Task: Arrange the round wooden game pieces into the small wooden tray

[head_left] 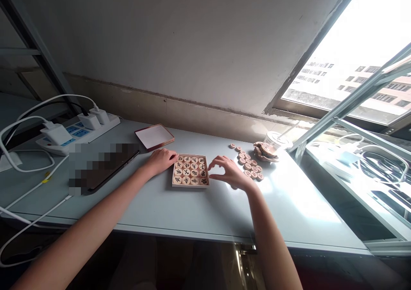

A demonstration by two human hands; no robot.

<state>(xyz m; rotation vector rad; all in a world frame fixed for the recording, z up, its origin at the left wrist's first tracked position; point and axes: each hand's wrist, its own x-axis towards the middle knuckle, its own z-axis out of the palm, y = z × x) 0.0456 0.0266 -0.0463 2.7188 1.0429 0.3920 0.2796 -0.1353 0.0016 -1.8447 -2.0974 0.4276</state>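
Note:
A small square box [190,186] full of round wooden chess pieces with black characters sits on the pale grey table [180,208]. My left hand [162,159] rests against the box's left edge, fingers curled along it. My right hand [226,172] hovers at the box's right edge, fingers bent and spread, thumb and fingertips touching the rim; nothing shows in it. A loose cluster of several more wooden pieces [248,163] lies on the table just right of my right hand.
The box's lid [154,136] lies upside down at the back. A dark flat device [105,165] lies left, a power strip [77,129] with white chargers and cables beyond. A plastic cup [276,142] and a brown holder [263,151] stand near the window frame [346,106].

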